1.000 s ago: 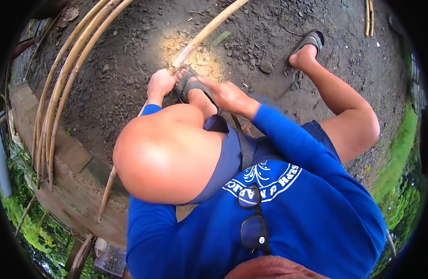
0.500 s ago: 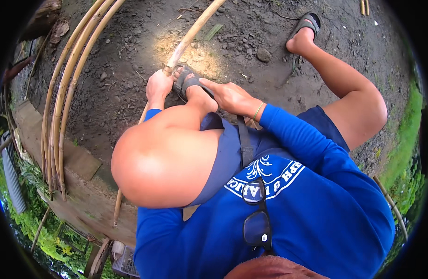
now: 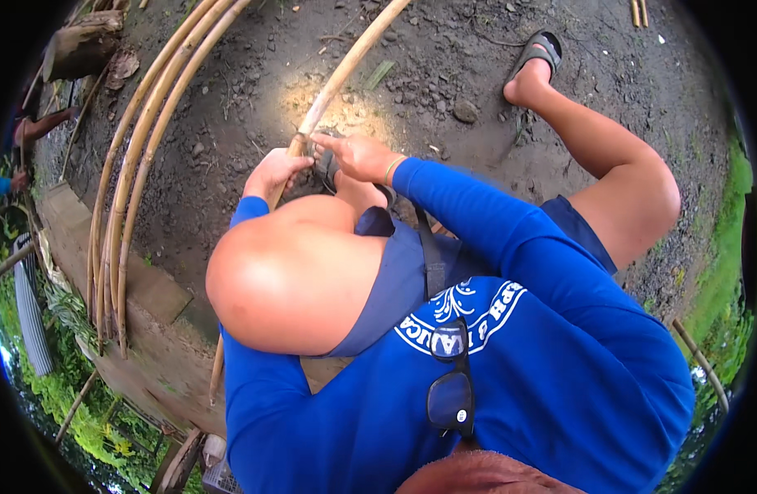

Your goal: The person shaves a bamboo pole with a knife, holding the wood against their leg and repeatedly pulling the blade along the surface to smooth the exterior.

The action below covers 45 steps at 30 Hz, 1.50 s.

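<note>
One pale pole (image 3: pixel 345 70) slants from the far edge toward the near left, passing beneath the bent left knee (image 3: pixel 267 272). The left hand (image 3: pixel 273 171) is curled round it, thumb lying against the wood. The right hand (image 3: pixel 359 156) is just right of the pole, forefinger stretched toward its ringed joint; I cannot tell whether it touches or pinches anything. Partly under that hand is the sandalled left foot (image 3: pixel 327 168), close beside the pole. Several other poles (image 3: pixel 148 148) lie to the left, a stone (image 3: pixel 466 111) farther right.
</note>
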Each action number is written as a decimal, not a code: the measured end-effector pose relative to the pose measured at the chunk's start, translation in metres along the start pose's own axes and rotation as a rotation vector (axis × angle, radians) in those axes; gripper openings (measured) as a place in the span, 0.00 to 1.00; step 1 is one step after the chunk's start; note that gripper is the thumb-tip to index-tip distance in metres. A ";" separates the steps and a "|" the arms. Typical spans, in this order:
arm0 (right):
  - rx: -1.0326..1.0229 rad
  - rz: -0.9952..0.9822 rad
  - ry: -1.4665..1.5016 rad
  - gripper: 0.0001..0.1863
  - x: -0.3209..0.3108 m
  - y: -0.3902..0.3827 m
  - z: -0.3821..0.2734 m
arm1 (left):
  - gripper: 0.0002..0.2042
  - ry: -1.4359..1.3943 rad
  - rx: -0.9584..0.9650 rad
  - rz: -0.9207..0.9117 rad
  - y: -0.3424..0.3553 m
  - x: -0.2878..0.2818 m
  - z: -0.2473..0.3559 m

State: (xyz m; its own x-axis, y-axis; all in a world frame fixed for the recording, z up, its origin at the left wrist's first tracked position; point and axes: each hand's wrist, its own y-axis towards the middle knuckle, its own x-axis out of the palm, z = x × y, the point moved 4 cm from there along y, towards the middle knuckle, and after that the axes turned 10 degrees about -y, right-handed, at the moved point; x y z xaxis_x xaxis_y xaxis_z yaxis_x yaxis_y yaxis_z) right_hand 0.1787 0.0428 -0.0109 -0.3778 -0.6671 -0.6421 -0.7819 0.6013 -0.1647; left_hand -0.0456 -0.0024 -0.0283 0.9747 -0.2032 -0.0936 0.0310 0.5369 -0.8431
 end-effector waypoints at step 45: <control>-0.006 0.147 -0.010 0.32 -0.072 -0.028 -0.003 | 0.31 -0.245 0.209 0.121 0.016 0.005 0.055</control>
State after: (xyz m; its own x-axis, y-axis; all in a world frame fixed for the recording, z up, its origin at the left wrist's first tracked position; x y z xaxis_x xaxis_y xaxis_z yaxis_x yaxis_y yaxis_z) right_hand 0.2264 0.0730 0.0419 -0.4834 -0.5675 -0.6666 -0.7216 0.6893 -0.0636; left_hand -0.0282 0.0502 -0.0133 0.9975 0.0615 -0.0343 -0.0678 0.7066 -0.7043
